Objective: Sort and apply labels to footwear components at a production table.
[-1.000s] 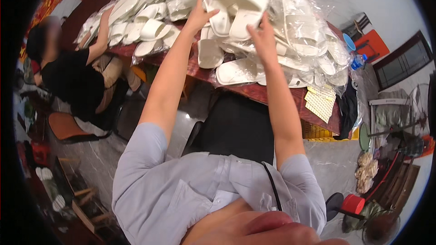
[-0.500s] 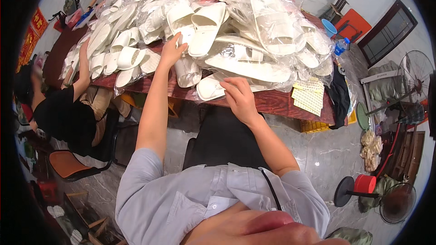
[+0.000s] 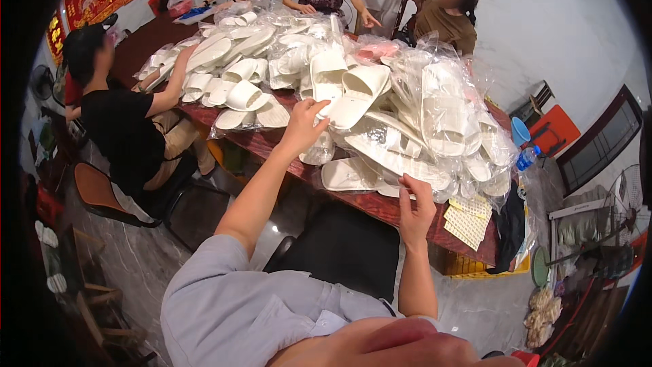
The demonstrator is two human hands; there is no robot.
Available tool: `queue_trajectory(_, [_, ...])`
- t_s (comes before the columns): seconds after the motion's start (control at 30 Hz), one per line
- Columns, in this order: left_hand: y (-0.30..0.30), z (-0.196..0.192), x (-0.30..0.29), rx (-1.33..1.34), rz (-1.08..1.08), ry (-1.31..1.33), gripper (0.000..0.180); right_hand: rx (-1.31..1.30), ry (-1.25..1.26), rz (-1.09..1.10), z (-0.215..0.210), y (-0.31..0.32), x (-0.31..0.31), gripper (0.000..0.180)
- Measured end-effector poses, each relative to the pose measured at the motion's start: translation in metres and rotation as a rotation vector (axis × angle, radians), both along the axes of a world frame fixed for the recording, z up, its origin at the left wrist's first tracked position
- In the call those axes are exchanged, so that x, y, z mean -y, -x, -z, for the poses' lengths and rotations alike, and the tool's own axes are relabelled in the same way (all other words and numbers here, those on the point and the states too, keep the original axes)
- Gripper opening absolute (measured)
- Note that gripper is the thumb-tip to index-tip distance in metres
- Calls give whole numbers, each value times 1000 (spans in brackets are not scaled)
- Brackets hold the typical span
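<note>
A pair of white slippers leans upright against the middle of the pile, one slipper (image 3: 327,75) on the left and its mate (image 3: 358,98) beside it. At the lower end of the left slipper, the fingers and thumb of my left hand (image 3: 304,126) close around its heel. My right hand (image 3: 415,214) is raised over the table's near edge with nothing in it, its fingers stretched and thumb apart. Just beyond it lie a white slipper (image 3: 350,175) and a larger slipper in clear plastic (image 3: 401,156).
Bagged white slippers (image 3: 248,95) heap across the dark red table (image 3: 265,148). Yellow label sheets (image 3: 467,223) and a black cloth (image 3: 509,228) lie at the right end, near a water bottle (image 3: 528,158). A person in black (image 3: 119,122) sits at left; several others are across the table.
The view has swung, showing more of the people across the table. My right hand has moved right, off the near slipper. The left hand stays at the upright slipper's heel.
</note>
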State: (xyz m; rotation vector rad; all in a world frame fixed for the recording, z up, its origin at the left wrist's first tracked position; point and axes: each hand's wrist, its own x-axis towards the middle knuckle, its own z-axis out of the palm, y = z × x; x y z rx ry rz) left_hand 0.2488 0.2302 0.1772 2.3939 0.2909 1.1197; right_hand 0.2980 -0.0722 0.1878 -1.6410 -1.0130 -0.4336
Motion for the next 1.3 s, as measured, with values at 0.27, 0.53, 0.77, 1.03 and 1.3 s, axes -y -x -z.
queue_trajectory(0.27, [15,9,32,25,16,-50,38,-4,-61,11,12,3,13,24])
queue_trajectory(0.53, [22,35,62,74,76,-183,37,24,23,108,79,-17,40,19])
queue_trajectory(0.77, [31,57,89,-11,239,-370,43,12,76,291,127,-38,60,16])
queue_trajectory(1.03, [25,98,76,-54,250,-319,46,67,152,339,130,-43,54,13])
queue_trajectory(1.3, [23,93,63,-49,277,-260,46,82,190,387,124,-37,53,12])
